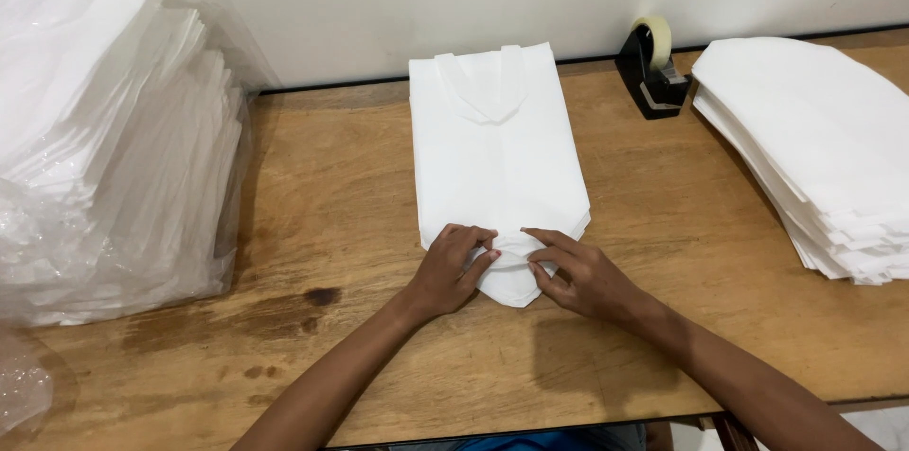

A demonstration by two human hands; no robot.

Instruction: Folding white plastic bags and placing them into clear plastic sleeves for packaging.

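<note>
A white fabric bag (pixel 492 143) with two handles lies flat on the wooden table (pixel 331 176), its handles toward the wall. Its near end is folded into a point. My left hand (pixel 453 268) presses the left side of that folded end, fingers curled onto the cloth. My right hand (pixel 579 273) pinches the right side of the same fold. The two hands nearly touch at the middle of the fold.
A tall stack of white bags in clear plastic wrap (pixel 104 129) fills the left of the table. Another stack of folded white bags (pixel 824 148) sits at the right. A black tape dispenser (pixel 651 68) stands by the wall.
</note>
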